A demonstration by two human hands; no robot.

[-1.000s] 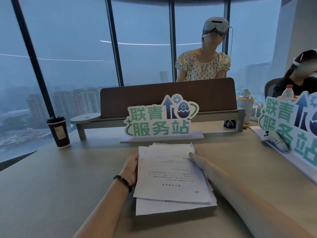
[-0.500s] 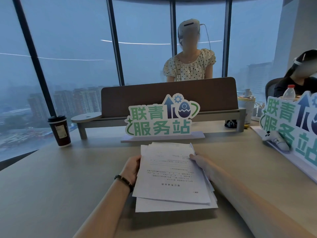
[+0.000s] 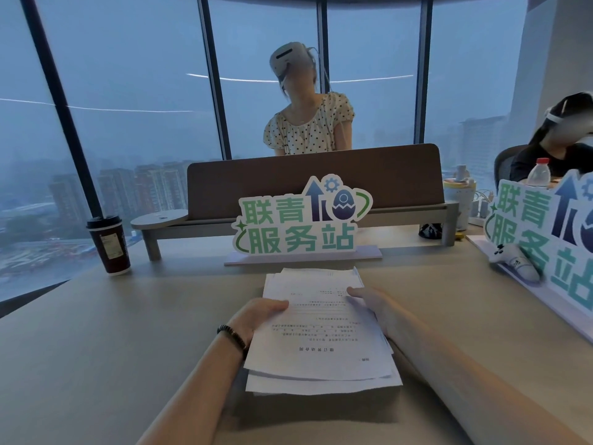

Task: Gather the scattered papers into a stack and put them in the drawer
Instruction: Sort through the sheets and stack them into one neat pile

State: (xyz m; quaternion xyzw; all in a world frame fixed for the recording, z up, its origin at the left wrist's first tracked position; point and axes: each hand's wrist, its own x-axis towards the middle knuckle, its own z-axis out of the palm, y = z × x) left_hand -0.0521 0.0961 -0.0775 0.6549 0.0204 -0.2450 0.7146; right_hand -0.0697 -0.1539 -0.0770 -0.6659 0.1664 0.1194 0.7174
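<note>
Loose stack of white printed paper sheets [image 3: 321, 342] sits on the beige table [image 3: 96, 364], edges uneven. Left hand [image 3: 256, 319] pinches its left edge, thumb on top; right hand [image 3: 372, 303] grips the right edge, lower fingers hidden. Gathering looks done, squaring and stowing remain. No drawer visible. Green-lettered sign [image 3: 301, 220] stands beyond.

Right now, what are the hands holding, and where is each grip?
Both hold the papers: left hand grips the left edge, right hand the right edge, thumbs on top.
</note>
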